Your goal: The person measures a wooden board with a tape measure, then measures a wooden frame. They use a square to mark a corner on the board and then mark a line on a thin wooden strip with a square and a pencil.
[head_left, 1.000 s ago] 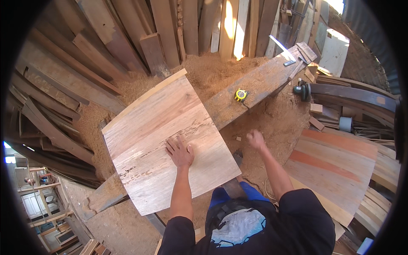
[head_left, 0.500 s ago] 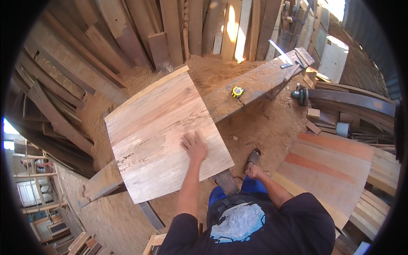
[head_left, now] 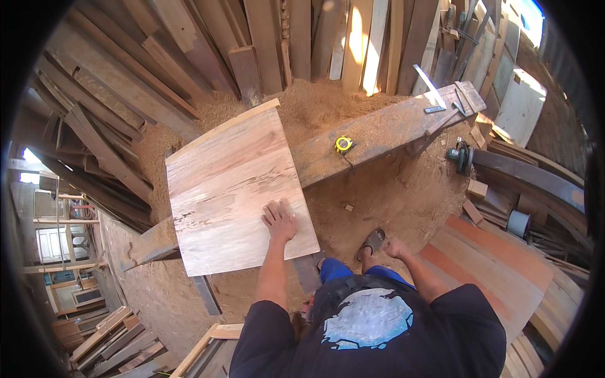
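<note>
My left hand (head_left: 279, 222) lies flat on a pale wooden panel (head_left: 233, 183), fingers spread, near its right edge. The panel is made of joined boards with dark streaks in the grain, and a lighter strip (head_left: 227, 129) runs along its far edge. It rests on a long, sawdust-covered plank bench (head_left: 378, 129). My right hand (head_left: 396, 247) hangs beside my right leg, apart from the panel, with its fingers curled in. Whether anything is inside them is hidden. A yellow tape measure (head_left: 343, 145) sits on the bench, right of the panel.
A try square (head_left: 431, 88) lies at the bench's far right end. Beyond it on the right are a green power tool (head_left: 460, 155) and a second, reddish-striped panel (head_left: 491, 264). Several boards (head_left: 261, 50) lean along the back. Sawdust covers the ground, and a wooden frame (head_left: 201, 346) stands at lower left.
My view and body have shifted. My right hand has moved right, away from my leg and foot. My left hand remains flat on the panel.
</note>
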The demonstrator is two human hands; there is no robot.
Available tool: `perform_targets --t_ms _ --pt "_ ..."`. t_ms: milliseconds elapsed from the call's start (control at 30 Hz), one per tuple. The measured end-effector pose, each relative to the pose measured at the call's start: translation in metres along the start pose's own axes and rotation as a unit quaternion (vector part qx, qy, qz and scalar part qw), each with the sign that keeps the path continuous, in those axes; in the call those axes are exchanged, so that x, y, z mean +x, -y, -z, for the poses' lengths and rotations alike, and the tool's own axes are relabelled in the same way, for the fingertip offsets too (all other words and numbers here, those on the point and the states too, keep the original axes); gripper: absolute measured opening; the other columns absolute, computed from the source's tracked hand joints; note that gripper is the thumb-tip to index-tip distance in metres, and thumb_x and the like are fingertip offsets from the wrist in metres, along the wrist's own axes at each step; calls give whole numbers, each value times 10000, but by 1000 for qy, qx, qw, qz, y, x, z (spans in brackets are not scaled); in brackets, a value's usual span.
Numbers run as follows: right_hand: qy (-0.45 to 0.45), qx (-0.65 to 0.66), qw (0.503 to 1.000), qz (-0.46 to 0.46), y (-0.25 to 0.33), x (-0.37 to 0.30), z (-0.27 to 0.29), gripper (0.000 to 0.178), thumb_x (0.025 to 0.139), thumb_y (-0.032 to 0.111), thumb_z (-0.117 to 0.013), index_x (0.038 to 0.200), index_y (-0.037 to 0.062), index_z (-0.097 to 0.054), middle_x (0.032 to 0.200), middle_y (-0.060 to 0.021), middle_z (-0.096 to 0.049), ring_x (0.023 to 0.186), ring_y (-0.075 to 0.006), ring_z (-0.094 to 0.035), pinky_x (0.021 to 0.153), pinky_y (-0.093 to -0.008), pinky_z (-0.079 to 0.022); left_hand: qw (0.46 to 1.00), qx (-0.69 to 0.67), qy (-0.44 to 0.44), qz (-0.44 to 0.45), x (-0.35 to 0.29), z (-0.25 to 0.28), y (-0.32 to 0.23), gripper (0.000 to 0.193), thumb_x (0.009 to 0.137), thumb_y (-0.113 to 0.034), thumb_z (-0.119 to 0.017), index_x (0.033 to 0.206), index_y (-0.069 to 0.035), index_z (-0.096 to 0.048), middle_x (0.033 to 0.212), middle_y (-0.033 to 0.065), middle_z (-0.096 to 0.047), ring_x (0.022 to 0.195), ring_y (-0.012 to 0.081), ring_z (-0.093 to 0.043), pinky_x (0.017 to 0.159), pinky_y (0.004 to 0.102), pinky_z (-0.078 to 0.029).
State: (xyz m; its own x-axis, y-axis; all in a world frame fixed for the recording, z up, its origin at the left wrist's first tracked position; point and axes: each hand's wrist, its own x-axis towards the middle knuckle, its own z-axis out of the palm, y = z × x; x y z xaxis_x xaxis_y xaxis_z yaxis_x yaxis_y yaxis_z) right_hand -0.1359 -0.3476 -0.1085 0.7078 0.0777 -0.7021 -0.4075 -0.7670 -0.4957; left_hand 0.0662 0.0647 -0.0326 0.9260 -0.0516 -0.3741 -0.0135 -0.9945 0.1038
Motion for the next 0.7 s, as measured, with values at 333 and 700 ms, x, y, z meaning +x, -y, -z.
perform_targets --t_ms 333,700 --pt "-157 150 955 -201 -108 -2 137 262 852 201 -609 805 -42 -696 669 -133 -645 625 -213 -643 586 -391 -509 982 -79 73 157 19 22 -59 913 980 -556 -423 1621 -74 14 1636 333 126 1485 546 191 1132 743 64" --pt "-298 154 923 -187 -94 45 218 340 827 256 -606 731 -69 -638 657 -218 -645 594 -326 -615 593 -471 -466 980 54 -20 190 66 -2 -100 1063 888 -513 -630 1556 116 -94 1597 412 -55 1467 622 -41 1159 717 -96"
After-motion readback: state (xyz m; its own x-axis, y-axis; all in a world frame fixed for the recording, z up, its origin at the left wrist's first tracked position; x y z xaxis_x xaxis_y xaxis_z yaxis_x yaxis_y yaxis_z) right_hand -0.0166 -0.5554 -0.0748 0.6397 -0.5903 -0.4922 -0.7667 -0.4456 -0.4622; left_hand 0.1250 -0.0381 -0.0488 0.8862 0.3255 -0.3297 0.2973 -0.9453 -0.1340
